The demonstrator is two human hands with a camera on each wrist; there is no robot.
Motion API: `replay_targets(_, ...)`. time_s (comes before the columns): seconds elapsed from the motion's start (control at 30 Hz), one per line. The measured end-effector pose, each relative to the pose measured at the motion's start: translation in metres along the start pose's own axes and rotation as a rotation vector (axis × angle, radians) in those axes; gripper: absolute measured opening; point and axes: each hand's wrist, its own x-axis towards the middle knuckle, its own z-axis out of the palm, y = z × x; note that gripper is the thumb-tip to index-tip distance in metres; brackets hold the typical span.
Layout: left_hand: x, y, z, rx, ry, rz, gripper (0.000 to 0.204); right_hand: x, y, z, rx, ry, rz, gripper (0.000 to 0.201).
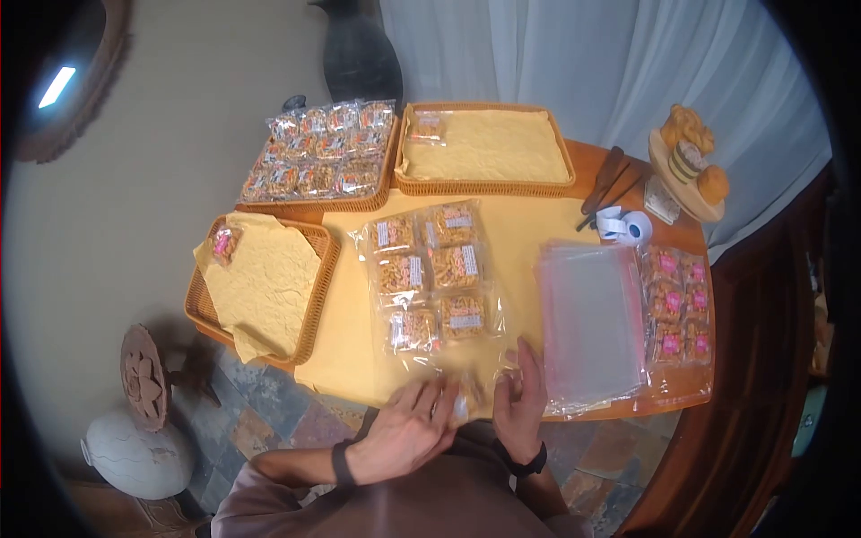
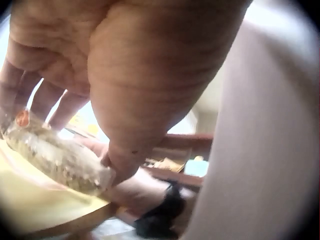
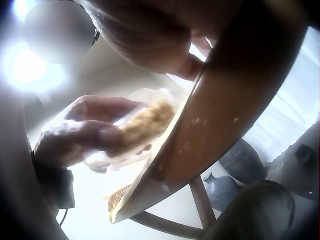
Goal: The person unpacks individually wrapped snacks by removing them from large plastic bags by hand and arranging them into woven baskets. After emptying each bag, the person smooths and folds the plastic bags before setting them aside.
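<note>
Left fingers [image 1: 444, 405] grasp crinkly clear-plastic packet [image 2: 55, 161], lumpy golden contents [image 3: 146, 126]; right fingers [image 1: 530, 369]: grip unclear.

Blk wristbands [image 1: 342, 464], mauve-brn top [image 1: 395, 504], short slvs [image 1: 251, 493]

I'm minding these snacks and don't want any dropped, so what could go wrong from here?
The snack pack pinched in the left hand is close to the front edge of the table; a slip might send it to the floor. The stack of clear bags lies beside the right hand, near that edge too, so a brush could slide some off.
</note>
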Motion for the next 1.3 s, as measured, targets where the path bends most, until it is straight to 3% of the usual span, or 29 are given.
replay_targets(0.07, -0.009, -0.007, -0.027, -0.244, -0.284, 0.106, 0.073, 0.001, -0.001, -0.001, -0.014, -0.014, 0.004, 0.062)
replay_targets(0.1, -0.009, -0.01, -0.045, -0.238, -0.286, 0.107, 0.073, 0.0, -0.002, 0.0, -0.009, -0.011, 0.004, 0.062)
replay_targets(0.17, 0.008, -0.026, -0.085, -0.536, -0.486, 0.278, 0.076, -0.001, -0.002, 0.002, 0.002, -0.017, 0.048, 0.06)
replay_targets(0.27, 0.048, -0.056, -0.119, -0.595, -0.132, 0.282, 0.07, 0.001, 0.001, 0.005, -0.066, 0.013, -0.058, 0.057)
replay_targets(0.33, 0.094, -0.081, -0.129, -0.209, 0.108, 0.209, 0.068, 0.002, -0.004, 0.005, -0.084, 0.024, -0.069, 0.055)
replay_targets(0.4, 0.149, -0.118, -0.126, -0.098, 0.27, 0.188, 0.068, 0.002, -0.005, 0.007, -0.104, 0.044, -0.086, 0.054)
replay_targets(0.5, 0.221, -0.172, -0.111, -0.069, 0.254, 0.043, 0.068, 0.001, -0.002, 0.009, -0.165, 0.086, -0.15, 0.052)
replay_targets(0.63, 0.271, -0.206, -0.091, -0.139, 0.168, -0.085, 0.069, 0.0, -0.003, 0.01, -0.201, 0.106, -0.169, 0.049)
replay_targets(0.7, 0.285, -0.223, -0.075, -0.153, 0.187, -0.027, 0.062, 0.0, -0.003, 0.012, -0.213, 0.107, -0.176, 0.048)
replay_targets(0.77, 0.293, -0.239, -0.059, 0.25, 0.151, 0.164, 0.052, -0.001, -0.001, 0.014, -0.181, 0.118, -0.157, 0.045)
replay_targets(0.9, 0.29, -0.245, -0.054, 0.086, 0.059, 0.086, 0.036, 0.002, 0.001, 0.014, -0.21, 0.114, -0.214, 0.045)
replay_targets(0.97, 0.289, -0.254, -0.048, 0.159, 0.143, 0.151, 0.031, 0.003, -0.004, 0.015, -0.187, 0.118, -0.201, 0.043)
replay_targets(1.03, 0.289, -0.238, -0.063, 0.191, -0.205, -0.121, 0.031, 0.003, -0.004, 0.014, -0.2, 0.1, -0.206, 0.043)
replay_targets(1.07, 0.293, -0.239, -0.062, 0.185, -0.211, -0.122, 0.031, 0.003, -0.004, 0.013, -0.214, 0.096, -0.215, 0.043)
replay_targets(1.17, 0.298, -0.241, -0.056, 0.232, -0.087, -0.028, 0.036, 0.003, -0.007, 0.014, -0.242, 0.095, -0.201, 0.044)
replay_targets(1.23, 0.302, -0.243, -0.047, 0.147, 0.139, 0.171, 0.043, 0.002, -0.007, 0.016, -0.223, 0.09, -0.182, 0.044)
replay_targets(1.3, 0.309, -0.243, -0.045, 0.154, 0.121, 0.211, 0.053, 0.001, -0.008, 0.015, -0.212, 0.092, -0.167, 0.044)
